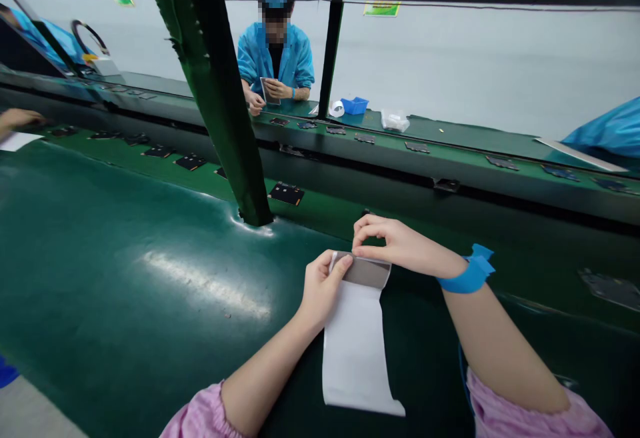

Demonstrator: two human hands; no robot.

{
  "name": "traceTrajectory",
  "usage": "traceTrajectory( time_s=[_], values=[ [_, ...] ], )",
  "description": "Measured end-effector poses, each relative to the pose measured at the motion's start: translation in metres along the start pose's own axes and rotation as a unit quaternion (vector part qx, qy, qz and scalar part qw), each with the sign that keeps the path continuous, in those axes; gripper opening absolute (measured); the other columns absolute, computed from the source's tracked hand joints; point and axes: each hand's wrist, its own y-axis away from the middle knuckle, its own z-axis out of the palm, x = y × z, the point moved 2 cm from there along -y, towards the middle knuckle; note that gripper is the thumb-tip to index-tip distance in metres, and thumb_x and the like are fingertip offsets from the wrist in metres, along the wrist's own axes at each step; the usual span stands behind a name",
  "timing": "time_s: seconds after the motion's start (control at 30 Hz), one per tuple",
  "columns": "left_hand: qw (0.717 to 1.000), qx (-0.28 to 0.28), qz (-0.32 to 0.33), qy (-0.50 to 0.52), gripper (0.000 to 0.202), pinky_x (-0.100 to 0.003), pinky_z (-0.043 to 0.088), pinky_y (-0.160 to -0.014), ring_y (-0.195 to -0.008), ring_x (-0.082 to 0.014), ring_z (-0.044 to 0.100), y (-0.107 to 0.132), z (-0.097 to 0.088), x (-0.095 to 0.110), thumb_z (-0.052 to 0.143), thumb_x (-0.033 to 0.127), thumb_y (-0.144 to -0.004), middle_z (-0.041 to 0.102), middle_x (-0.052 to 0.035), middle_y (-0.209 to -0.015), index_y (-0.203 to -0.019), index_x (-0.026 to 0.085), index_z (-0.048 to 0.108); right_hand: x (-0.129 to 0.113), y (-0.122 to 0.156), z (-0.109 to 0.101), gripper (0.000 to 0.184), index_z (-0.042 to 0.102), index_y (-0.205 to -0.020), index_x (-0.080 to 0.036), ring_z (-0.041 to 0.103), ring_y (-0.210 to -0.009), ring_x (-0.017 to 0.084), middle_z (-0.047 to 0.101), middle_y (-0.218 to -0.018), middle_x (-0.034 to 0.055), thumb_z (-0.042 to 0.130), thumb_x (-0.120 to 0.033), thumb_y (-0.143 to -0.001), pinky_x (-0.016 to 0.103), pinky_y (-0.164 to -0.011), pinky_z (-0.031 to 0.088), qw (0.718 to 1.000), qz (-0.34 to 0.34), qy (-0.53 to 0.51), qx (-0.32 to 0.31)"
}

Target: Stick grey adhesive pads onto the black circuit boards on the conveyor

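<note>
Head view shows a long white strip (354, 351) topped grey-brown.

White strip (354, 351) over green bench (115, 225). Left hand (321, 286) pinches strip's grey upper end (367, 273); right hand (395, 241), fingers (369, 220) bent, at strip's top edge. Green post (220, 105) beyond strip, to its left.

Two pink-sleeved hands (323, 288), one hand-held white strip (355, 345), one white roll (337, 109)
</note>
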Motion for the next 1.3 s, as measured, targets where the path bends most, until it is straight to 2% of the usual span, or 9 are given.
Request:
traceTrajectory(
  time_s=[0.27,0.53,0.6,0.67,0.77,0.83,0.93,1.03,1.3],
  values=[
    [1.0,0.016,-0.004,-0.002,0.034,-0.023,0.035,-0.057,-0.058,-0.0114,0.042,-0.001,-0.001,0.002,0.063,0.048,-0.078,0.05,0.0023,-0.061,-0.067,0.016,0.058,-0.002,0.0,0.002,0.03,0.061,-0.073,-0.022,0.055,-0.085,0.021,0.053,-0.097,0.0061,0.05,-0.047,-0.085,0.036,-0.076,0.045,0.999,-0.008,0.033,0.001],
    [0.999,0.019,-0.013,0.038,0.033,-0.023,0.033,-0.056,-0.058,-0.0106,0.04,-0.003,0.001,0.003,0.064,0.046,-0.076,0.048,0.0029,-0.061,-0.067,0.015,0.057,-0.001,-0.002,0.005,0.033,0.055,-0.077,-0.022,0.051,-0.084,0.022,0.05,-0.094,0.008,0.037,-0.045,-0.092,0.04,-0.077,0.043,0.989,-0.09,0.117,0.004],
    [0.997,0.034,-0.025,0.067,0.036,-0.023,0.033,-0.056,-0.058,-0.0105,0.039,-0.004,0.001,0.002,0.065,0.049,-0.074,0.047,0.003,-0.061,-0.066,0.015,0.056,-0.001,-0.002,0.002,0.034,0.055,-0.076,-0.022,0.051,-0.083,0.022,0.05,-0.092,0.0078,0.038,-0.046,-0.092,0.038,-0.075,0.044,0.989,-0.093,0.115,0.015],
    [0.994,0.048,-0.035,0.091,0.038,-0.023,0.033,-0.056,-0.057,-0.0105,0.039,-0.005,0.001,0.002,0.066,0.052,-0.073,0.046,0.0032,-0.06,-0.065,0.016,0.055,0.002,-0.005,-0.005,0.033,0.056,-0.077,-0.023,0.052,-0.081,0.021,0.05,-0.093,0.0078,0.04,-0.047,-0.092,0.036,-0.071,0.044,0.989,-0.086,0.103,0.059],
    [0.994,0.04,-0.04,0.096,0.039,-0.023,0.033,-0.057,-0.058,-0.0107,0.04,-0.007,0.001,0.003,0.066,0.053,-0.072,0.046,0.0033,-0.06,-0.064,0.016,0.054,0.017,-0.028,-0.015,0.027,0.061,-0.082,-0.023,0.053,-0.078,0.019,0.052,-0.1,0.0081,0.048,-0.047,-0.087,0.032,-0.065,0.044,0.982,-0.049,0.078,0.163],
    [0.994,0.035,-0.041,0.093,0.039,-0.023,0.033,-0.057,-0.058,-0.0109,0.04,-0.007,0.0,0.004,0.066,0.053,-0.072,0.047,0.0032,-0.06,-0.064,0.016,0.055,0.033,-0.057,-0.012,0.023,0.064,-0.081,-0.022,0.055,-0.081,0.02,0.055,-0.1,0.0077,0.054,-0.042,-0.083,0.032,-0.068,0.045,0.98,-0.019,0.062,0.19],
    [0.993,0.055,-0.042,0.099,0.039,-0.023,0.033,-0.056,-0.058,-0.0107,0.039,-0.008,-0.001,0.004,0.066,0.053,-0.071,0.046,0.0034,-0.06,-0.064,0.016,0.055,0.058,-0.107,0.007,0.019,0.064,-0.076,-0.018,0.058,-0.082,0.02,0.061,-0.087,0.0063,0.054,-0.033,-0.081,0.031,-0.074,0.045,0.986,0.035,0.039,0.158],
    [0.991,0.066,-0.045,0.108,0.04,-0.023,0.033,-0.055,-0.057,-0.0104,0.039,-0.009,-0.002,0.004,0.066,0.054,-0.071,0.046,0.0036,-0.06,-0.063,0.016,0.055,0.077,-0.14,0.024,0.02,0.063,-0.074,-0.016,0.06,-0.074,0.019,0.064,-0.077,0.0054,0.05,-0.029,-0.082,0.03,-0.071,0.045,0.987,0.065,0.038,0.14],
    [0.991,0.061,-0.052,0.107,0.038,-0.023,0.034,-0.057,-0.058,-0.0104,0.041,-0.01,-0.001,-0.001,0.066,0.052,-0.073,0.048,0.0034,-0.061,-0.067,0.015,0.057,0.101,-0.155,0.014,0.017,0.065,-0.077,-0.016,0.062,-0.062,0.015,0.066,-0.071,0.0034,0.053,-0.025,-0.084,0.026,-0.071,0.044,0.988,0.082,0.062,0.117]
  ],
)
